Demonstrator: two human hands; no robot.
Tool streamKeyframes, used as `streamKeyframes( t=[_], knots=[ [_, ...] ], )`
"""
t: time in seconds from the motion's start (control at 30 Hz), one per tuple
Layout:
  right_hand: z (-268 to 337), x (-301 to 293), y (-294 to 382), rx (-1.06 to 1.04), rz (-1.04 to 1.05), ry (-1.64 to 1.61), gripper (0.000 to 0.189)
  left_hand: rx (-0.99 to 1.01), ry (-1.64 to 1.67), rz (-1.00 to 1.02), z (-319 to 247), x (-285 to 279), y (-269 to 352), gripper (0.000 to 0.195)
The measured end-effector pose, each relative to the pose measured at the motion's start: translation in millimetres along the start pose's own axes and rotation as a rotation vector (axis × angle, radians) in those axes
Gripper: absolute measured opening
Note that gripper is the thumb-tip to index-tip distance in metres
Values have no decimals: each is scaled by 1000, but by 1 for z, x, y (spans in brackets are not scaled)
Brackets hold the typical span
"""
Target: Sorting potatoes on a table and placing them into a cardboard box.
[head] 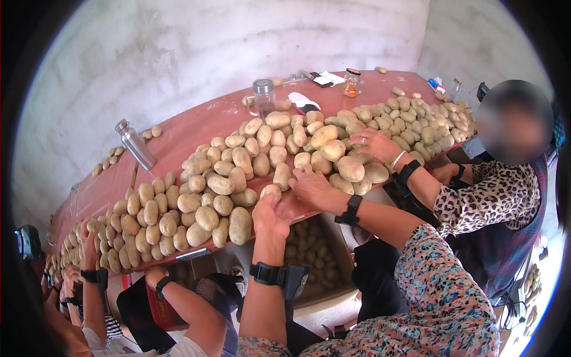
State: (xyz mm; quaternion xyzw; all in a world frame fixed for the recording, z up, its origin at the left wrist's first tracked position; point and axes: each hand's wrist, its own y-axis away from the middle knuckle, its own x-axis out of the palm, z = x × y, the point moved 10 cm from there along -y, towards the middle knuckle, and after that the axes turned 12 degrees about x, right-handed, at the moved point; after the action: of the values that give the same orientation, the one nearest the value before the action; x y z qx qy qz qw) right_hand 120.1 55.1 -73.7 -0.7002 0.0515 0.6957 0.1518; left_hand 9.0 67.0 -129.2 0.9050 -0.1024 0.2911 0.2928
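Note:
My left hand [271, 221] grips a small potato [271, 193] at the fingertips, palm partly turned up, near the table's front edge. To its right, my right hand [317, 189] is spread low over the red table [178, 120], back of the hand up, with nothing visible in its grasp. An upright-looking oblong potato [282, 176] lies just beyond its fingertips. Larger potatoes [350, 168] are heaped to the right of that hand. Another heap of potatoes [221, 184] lies left of my left hand. Both wrists wear black straps.
Below the table edge stands a box of potatoes [312, 254]. On the right, a co-worker's hand [374, 143] reaches into the heap near my right hand; other workers' hands [89, 243] are at the left. A steel bottle [136, 145] and glass mug [264, 96] stand behind the potatoes.

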Motion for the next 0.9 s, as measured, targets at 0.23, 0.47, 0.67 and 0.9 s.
streamKeyframes(
  t=[0.23,0.47,0.67,0.9],
  knots=[
    [-20,-30,-46,23,-217,51,28,5,55,-7,4,2,-6,46],
    [-62,-25,-128,221,57,-64,25,31,49,37,4,2,-12,45],
    [-62,-13,-121,387,67,-84,25,36,59,94,1,8,-10,53],
    [-22,-14,-52,278,-54,-216,26,-100,-2,127,24,14,5,41]
  ],
)
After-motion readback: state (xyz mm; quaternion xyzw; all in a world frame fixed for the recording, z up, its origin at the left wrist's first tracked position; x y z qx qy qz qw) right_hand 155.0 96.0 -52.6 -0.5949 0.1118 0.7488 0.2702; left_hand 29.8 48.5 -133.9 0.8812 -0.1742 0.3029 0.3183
